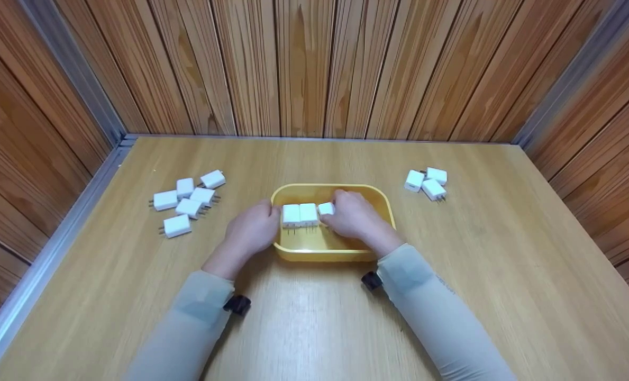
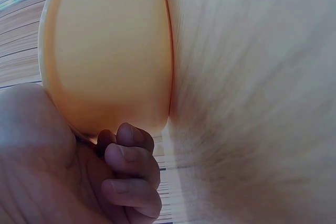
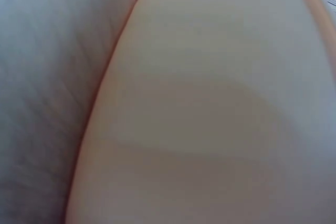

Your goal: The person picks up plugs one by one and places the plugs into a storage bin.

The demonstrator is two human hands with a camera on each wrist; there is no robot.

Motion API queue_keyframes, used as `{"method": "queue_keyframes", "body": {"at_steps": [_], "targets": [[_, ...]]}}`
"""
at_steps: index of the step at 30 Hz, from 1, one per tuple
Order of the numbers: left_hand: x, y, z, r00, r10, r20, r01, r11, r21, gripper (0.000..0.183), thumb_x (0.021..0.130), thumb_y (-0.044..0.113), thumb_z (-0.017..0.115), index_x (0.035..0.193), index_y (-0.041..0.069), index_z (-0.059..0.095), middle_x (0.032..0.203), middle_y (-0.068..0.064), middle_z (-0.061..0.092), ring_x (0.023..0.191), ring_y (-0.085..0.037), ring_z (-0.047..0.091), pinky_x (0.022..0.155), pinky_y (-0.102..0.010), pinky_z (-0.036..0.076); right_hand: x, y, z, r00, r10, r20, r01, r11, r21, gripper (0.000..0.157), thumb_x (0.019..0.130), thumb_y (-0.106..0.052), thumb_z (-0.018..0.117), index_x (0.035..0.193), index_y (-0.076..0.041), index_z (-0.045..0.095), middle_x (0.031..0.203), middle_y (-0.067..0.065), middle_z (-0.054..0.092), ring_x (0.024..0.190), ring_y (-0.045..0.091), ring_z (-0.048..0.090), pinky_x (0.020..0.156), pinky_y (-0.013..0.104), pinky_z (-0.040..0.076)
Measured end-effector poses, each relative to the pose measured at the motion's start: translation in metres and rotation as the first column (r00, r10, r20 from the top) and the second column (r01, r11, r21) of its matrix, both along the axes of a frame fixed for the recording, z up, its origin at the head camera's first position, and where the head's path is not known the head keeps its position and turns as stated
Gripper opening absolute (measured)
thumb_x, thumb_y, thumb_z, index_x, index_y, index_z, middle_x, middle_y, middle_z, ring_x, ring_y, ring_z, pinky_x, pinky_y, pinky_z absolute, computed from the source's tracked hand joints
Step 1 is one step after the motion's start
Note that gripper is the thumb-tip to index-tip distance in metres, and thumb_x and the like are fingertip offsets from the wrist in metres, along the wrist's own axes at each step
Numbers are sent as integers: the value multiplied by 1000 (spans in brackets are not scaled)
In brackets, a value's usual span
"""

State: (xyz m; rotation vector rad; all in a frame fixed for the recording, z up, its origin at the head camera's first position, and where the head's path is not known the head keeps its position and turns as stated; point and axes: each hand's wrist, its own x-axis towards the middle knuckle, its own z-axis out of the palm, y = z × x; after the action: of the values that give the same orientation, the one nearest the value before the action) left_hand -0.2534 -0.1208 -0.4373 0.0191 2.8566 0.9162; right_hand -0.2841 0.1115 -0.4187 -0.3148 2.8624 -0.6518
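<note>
A yellow plastic tray [image 1: 330, 256] sits mid-table, and two white charger plugs [image 1: 299, 215] lie side by side in its left half, prongs toward the person. My left hand [image 1: 252, 228] grips the tray's left rim; in the left wrist view its curled fingers [image 2: 134, 163] are at the tray's end wall [image 2: 113, 51]. Reaching over the front rim, my right hand [image 1: 354, 214] pinches a third white charger plug [image 1: 326, 209] inside the tray, just right of the pair. Its fingertips are partly hidden. The right wrist view shows only the tray's outer wall [image 3: 199, 114], close and blurred.
Several white charger plugs [image 1: 176, 226] lie loosely grouped on the table left of the tray. Three more charger plugs [image 1: 434, 189] lie together at the right. Wood-panelled walls [image 1: 303, 69] with metal framing enclose the wooden table [image 1: 293, 328] at the back and sides.
</note>
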Motion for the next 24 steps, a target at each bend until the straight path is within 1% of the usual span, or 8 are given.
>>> {"method": "queue_keyframes", "body": {"at_steps": [3, 6, 10, 14, 17, 21, 24], "targets": [[0, 0, 0, 1000, 1, 6, -1, 1000, 0, 51, 119, 40, 33, 134, 3, 66, 117, -15, 67, 106, -33, 64, 97, -55, 52, 1, 1, 0, 1000, 18, 7, -18, 1000, -16, 44, 105, -33, 78, 131, 0, 66, 105, 13, 67, 93, 29, 63, 82, 41, 52], [0, 0, 0, 1000, 5, 17, -5, 1000, 7, 51, 119, 39, 32, 134, 4, 65, 115, -14, 66, 105, -33, 64, 95, -54, 51, 2, 1, 1, 999, 25, 40, -23, 999, -46, 44, 104, -31, 80, 133, -1, 66, 107, 12, 68, 93, 27, 64, 80, 40, 53], [0, 0, 1, 999, 8, 37, -9, 1000, 23, 51, 120, 40, 31, 137, 4, 64, 113, -13, 64, 104, -32, 63, 94, -52, 50, 2, 0, 3, 997, 23, 78, -17, 997, -75, 43, 102, -24, 82, 135, -2, 65, 111, 12, 68, 92, 26, 65, 77, 37, 54], [0, 0, 1, 998, 15, 62, -17, 999, 40, 51, 120, 41, 31, 139, 6, 63, 110, -11, 64, 103, -31, 63, 93, -50, 50, 1, -1, 2, 998, 17, 66, -13, 998, -64, 38, 101, -17, 81, 132, -1, 65, 112, 13, 69, 94, 27, 64, 79, 38, 53], [1, 0, 2, 997, 19, 71, -22, 999, 41, 51, 120, 42, 32, 140, 6, 62, 110, -12, 64, 103, -31, 63, 92, -49, 49, -1, -1, 1, 999, 15, 41, -13, 999, -47, 34, 100, -16, 80, 126, -1, 66, 110, 13, 69, 93, 28, 63, 81, 39, 53], [2, 1, 3, 997, 26, 76, -29, 999, 42, 50, 120, 42, 32, 140, 6, 61, 112, -12, 64, 106, -31, 62, 93, -48, 48, -2, 0, 1, 999, 25, 22, -25, 1000, -19, 34, 99, -20, 81, 123, 0, 67, 108, 12, 69, 93, 28, 63, 82, 40, 52], [1, 2, 3, 996, 32, 84, -36, 998, 56, 49, 120, 42, 33, 140, 8, 61, 110, -11, 63, 104, -30, 62, 92, -47, 47, 0, -2, 3, 999, 23, 37, -22, 1000, -15, 35, 101, -23, 82, 123, -1, 67, 110, 12, 69, 95, 29, 63, 82, 40, 51]]}}
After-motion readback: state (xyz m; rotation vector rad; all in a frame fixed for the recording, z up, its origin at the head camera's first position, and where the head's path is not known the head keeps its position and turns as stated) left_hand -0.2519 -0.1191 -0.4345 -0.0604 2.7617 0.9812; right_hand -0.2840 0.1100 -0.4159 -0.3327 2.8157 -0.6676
